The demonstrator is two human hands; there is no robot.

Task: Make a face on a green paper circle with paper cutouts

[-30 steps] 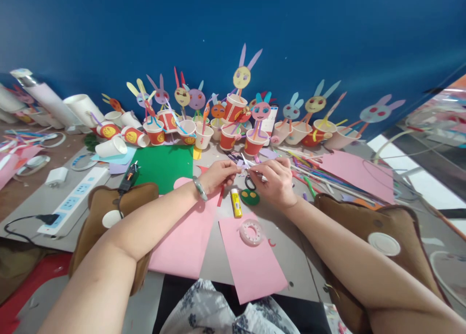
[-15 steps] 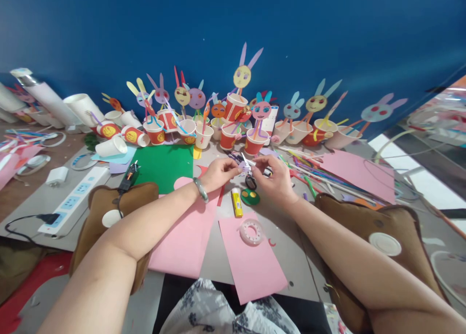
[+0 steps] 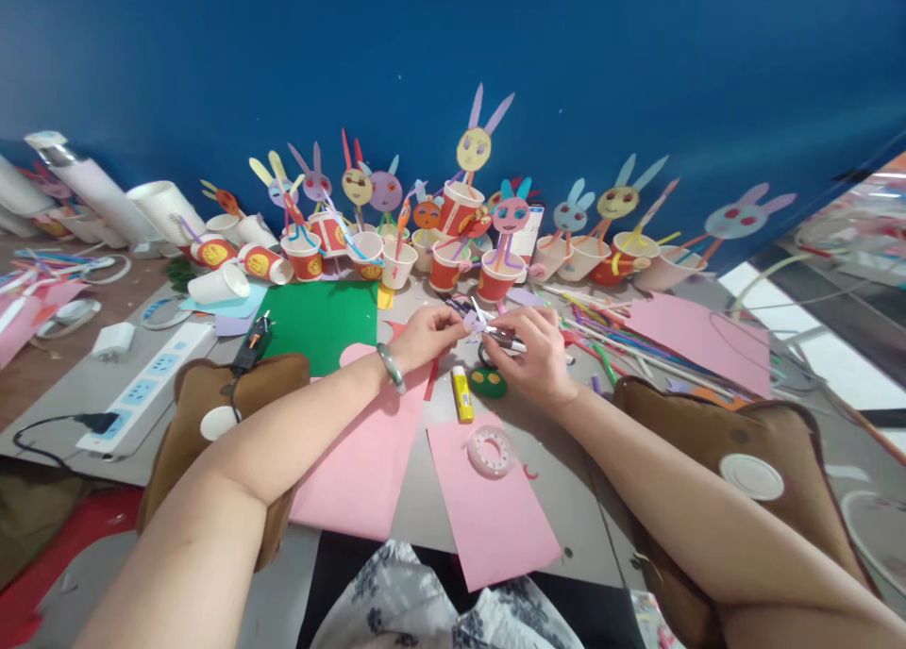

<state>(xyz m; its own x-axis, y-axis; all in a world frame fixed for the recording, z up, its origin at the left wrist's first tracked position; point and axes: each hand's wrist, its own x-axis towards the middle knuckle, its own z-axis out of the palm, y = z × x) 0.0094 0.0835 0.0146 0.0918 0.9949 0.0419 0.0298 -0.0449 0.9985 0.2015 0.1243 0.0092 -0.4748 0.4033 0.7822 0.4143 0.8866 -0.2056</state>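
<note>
A paper piece point(image 3: 474, 323) sits between the left hand point(image 3: 427, 341) and right hand point(image 3: 530, 355), a glue stick point(image 3: 462, 395) before it. Cups point(image 3: 499, 279) stand behind.

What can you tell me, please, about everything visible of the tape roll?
The tape roll is a ring: a pale, pinkish, translucent-looking band around a whitish, plastic-looking hub with notches about its open centre. It lies flat on a pink sheet, toward that sheet's far end. Nothing else appears to touch it.

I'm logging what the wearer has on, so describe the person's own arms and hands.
The left hand is ungloved, with a smooth, rounded grey-green bangle at the wrist. The right hand is ungloved too, its wrist unadorned. Both forearms show bare, without sleeves.
</note>
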